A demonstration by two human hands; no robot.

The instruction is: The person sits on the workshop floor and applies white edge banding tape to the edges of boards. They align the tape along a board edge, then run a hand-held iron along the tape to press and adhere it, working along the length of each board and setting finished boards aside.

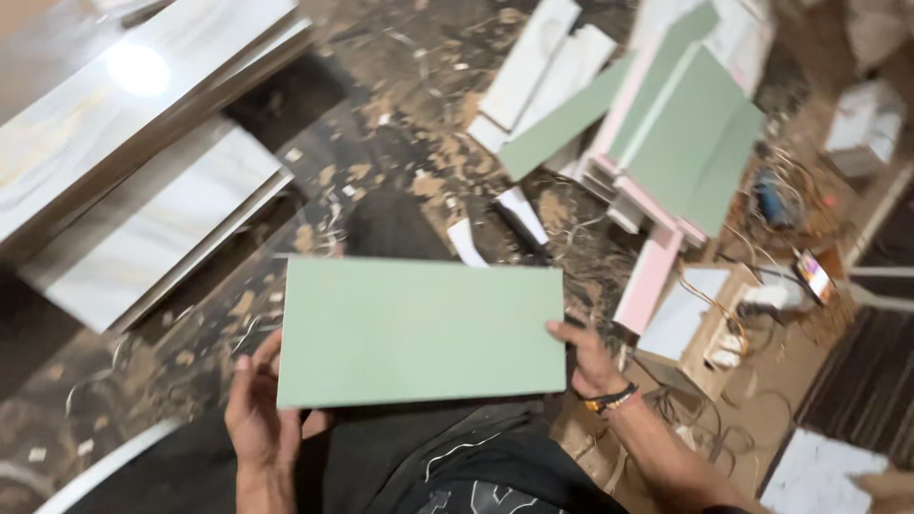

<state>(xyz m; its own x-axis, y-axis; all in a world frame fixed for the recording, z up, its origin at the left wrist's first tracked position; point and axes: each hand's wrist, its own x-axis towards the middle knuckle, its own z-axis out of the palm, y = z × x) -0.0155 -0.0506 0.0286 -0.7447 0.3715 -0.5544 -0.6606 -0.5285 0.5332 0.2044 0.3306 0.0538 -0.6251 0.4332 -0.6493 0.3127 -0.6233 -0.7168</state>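
Pale green rectangular panel [419,328] held flat above lap, long axis left-to-right. Left hand [259,409] gripping panel's lower-left corner; right hand [588,360] pinching right short edge. Both equally close. Beyond panel: green-and-pink offcuts stack [681,143]; left of panel: glossy marbled boards [143,143]; sawdust-littered floor [419,114].

Green panel [419,328]: smooth, matt laminate face, held between left hand [259,414] and right hand [592,360]. Marble-patterned boards [143,105]: glossy, reflecting a lamp. Floor [419,162]: dark, rough, strewn with sawdust and wood shavings.
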